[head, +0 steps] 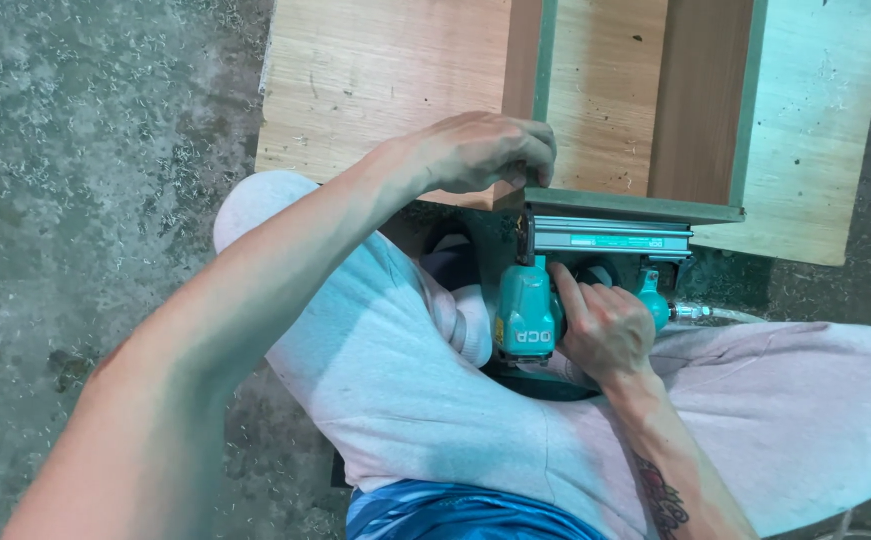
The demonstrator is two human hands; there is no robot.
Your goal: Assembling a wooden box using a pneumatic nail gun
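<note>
My left hand (476,150) grips the wooden frame (701,100) at its near corner. My right hand's (606,330) fingers wrap the teal nail gun (531,310). Sawdust speckles the grey concrete floor (86,180).

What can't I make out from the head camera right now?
- Nail gun nose: hidden behind the wooden frame's green edge.
- Trigger and handle: covered by the right hand.
- Frame corner joint: under the left hand.
- Air hose: passes behind the knee.
</note>
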